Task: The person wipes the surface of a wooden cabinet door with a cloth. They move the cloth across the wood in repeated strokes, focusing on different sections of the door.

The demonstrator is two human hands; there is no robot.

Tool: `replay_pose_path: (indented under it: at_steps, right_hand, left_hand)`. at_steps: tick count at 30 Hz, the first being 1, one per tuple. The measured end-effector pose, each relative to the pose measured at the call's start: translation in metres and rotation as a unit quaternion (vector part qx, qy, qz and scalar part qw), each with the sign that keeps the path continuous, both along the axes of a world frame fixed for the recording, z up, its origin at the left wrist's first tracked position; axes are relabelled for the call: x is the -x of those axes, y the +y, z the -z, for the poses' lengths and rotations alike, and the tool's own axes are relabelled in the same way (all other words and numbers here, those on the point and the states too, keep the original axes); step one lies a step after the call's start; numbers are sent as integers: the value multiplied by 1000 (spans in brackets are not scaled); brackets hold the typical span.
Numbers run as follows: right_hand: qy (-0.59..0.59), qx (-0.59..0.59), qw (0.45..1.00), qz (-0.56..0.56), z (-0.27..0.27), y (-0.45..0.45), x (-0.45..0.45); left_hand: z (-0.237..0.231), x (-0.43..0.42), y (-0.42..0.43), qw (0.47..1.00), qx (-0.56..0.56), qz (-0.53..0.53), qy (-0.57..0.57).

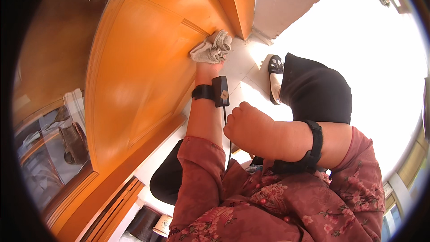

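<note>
A crumpled grey-beige cloth (211,47) is in my left hand (212,68), pressed against the lower part of an orange wooden panel (141,64). The cloth covers most of the fingers. On that wrist sits a black strapped device (220,91), and a thin black cable runs down from it. My right hand (248,121) is curled into a fist in front of my body, apart from the panel. Nothing shows in it, though its palm side is hidden. A black strap (315,141) circles the right forearm.
Left of the panel, a framed glass pane (50,84) shows a brown bag-like thing (73,143). An orange post (237,3) borders the panel's far end. My black shoe (276,65) stands on the pale tiled floor (245,70). A dark ribbed container (143,222) and a pale cup-like container (163,225) are low down.
</note>
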State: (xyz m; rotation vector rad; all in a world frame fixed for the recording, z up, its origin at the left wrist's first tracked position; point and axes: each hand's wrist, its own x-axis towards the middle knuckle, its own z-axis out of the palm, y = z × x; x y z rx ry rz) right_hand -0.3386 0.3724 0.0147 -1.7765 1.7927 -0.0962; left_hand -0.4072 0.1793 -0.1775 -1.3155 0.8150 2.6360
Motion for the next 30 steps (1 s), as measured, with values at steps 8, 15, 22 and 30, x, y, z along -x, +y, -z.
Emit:
replay_pose_path:
  at_steps: [8,15,22,30]
  right_hand:
    - [-30,107,994,-13,15,6,-12]
    - [119,143,982,33,23,2,-1]
    - [90,31,995,39,29,-13,12]
    - [91,12,996,8,37,-25,-1]
  left_hand:
    - [-95,-32,15,968,48,-17,245]
    - [-142,-59,12,825,455,27,335]
    - [-155,-143,-23,941,178,-153,243]
    - [-161,-235,-55,910,197,-319,177]
